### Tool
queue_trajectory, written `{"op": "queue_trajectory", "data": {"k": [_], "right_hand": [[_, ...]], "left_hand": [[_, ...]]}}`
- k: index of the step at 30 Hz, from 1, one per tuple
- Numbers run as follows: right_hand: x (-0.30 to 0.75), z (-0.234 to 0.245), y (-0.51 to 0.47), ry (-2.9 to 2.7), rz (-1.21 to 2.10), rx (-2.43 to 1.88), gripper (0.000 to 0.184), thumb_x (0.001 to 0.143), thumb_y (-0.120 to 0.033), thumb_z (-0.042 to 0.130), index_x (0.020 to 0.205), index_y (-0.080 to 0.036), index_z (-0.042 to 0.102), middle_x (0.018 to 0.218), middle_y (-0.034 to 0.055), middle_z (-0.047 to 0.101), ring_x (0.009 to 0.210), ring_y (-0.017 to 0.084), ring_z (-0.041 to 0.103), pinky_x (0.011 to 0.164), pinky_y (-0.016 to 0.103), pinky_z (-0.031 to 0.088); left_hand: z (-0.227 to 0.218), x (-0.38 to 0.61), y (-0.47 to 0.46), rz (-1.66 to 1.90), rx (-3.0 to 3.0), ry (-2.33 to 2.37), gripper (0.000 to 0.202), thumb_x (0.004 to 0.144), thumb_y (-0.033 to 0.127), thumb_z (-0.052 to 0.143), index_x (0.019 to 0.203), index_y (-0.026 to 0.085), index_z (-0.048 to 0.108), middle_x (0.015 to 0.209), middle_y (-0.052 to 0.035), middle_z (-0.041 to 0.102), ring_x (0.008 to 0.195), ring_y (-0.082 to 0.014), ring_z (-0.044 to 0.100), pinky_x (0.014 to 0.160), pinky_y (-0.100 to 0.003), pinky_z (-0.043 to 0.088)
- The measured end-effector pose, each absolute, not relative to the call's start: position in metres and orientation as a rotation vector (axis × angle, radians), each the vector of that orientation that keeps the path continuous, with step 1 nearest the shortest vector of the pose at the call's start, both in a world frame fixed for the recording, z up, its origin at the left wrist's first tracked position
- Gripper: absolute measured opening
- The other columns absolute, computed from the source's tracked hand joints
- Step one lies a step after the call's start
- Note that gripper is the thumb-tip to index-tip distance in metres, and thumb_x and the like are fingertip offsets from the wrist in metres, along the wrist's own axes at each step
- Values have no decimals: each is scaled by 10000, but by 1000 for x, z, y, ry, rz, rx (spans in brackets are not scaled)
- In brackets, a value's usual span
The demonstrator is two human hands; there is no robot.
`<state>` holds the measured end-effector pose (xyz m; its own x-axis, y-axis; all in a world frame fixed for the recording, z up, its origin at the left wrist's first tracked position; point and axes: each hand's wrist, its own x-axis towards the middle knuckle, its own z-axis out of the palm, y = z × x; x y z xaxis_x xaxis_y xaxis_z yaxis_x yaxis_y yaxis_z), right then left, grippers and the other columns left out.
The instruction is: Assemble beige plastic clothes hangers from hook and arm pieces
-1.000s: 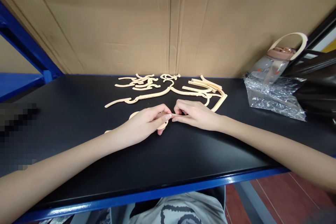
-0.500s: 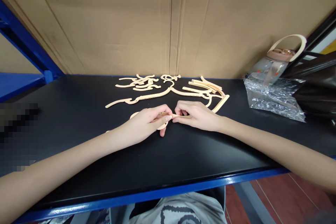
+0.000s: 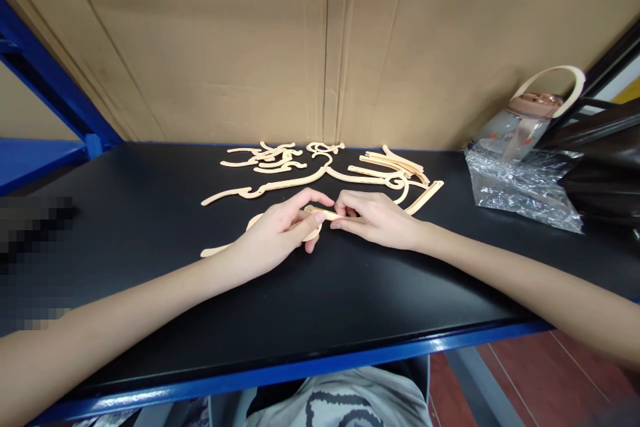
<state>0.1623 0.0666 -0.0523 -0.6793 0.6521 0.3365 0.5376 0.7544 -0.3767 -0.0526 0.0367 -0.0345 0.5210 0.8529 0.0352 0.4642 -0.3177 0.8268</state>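
Strip (image 3: 327, 214) sits over the tabletop (image 3: 320, 307): left hand (image 3: 277, 227) holds one end beside a curved piece (image 3: 316, 233), right hand (image 3: 373, 217) pinches the other, likely for alignment; loose parts (image 3: 265, 170) lie beyond, seemingly within reach.

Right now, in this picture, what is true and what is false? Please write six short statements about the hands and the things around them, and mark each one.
1. The left hand and the right hand both touch the pale strip. True.
2. The hands are far apart. False: they are close together.
3. The hanger lies on the table, beyond the hands. True.
4. The table top is white. False: it is black.
5. The bottle has a loop handle. True.
6. The bottle is to the left of the hanger. False: it is to the right.
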Motion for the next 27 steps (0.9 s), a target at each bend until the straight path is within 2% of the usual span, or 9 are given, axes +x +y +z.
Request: {"op": "queue_trajectory", "data": {"k": [8, 13, 19, 27], "right_hand": [[163, -51, 64, -2528, 325, -957, 226, 956, -387, 448, 817, -216, 399, 733, -30, 518, 618, 112, 464, 576, 224, 312], [164, -49, 63, -2510, 373, -960, 225, 961, -397, 431, 832, -219, 384, 702, -41, 514, 581, 106, 455, 571, 219, 314], [164, -50, 64, -2523, 343, -949, 224, 958, -395, 438, 832, -219, 384, 681, -46, 497, 565, 105, 442, 556, 218, 296], [164, -50, 65, -2521, 317, -937, 226, 952, -383, 456, 816, -218, 384, 668, -49, 489, 549, 99, 429, 550, 215, 285]], "left_hand": [[-36, -53, 41, 619, 1872, 984, 278, 930, 442, 457, 1088, 226, 531, 528, 78, 464, 511, -86, 470, 466, -180, 301], [-38, -54, 42, 615, 1828, 1005, 324, 922, 446, 486, 1174, 243, 507, 531, 81, 466, 511, -88, 471, 465, -175, 303], [-38, -54, 44, 706, 1731, 949, 331, 924, 460, 478, 1070, 192, 607, 550, 68, 437, 514, -71, 428, 482, -173, 303], [-33, -55, 44, 671, 1688, 956, 351, 906, 473, 499, 1074, 191, 626, 562, 67, 412, 521, -74, 422, 485, -176, 308]]}}
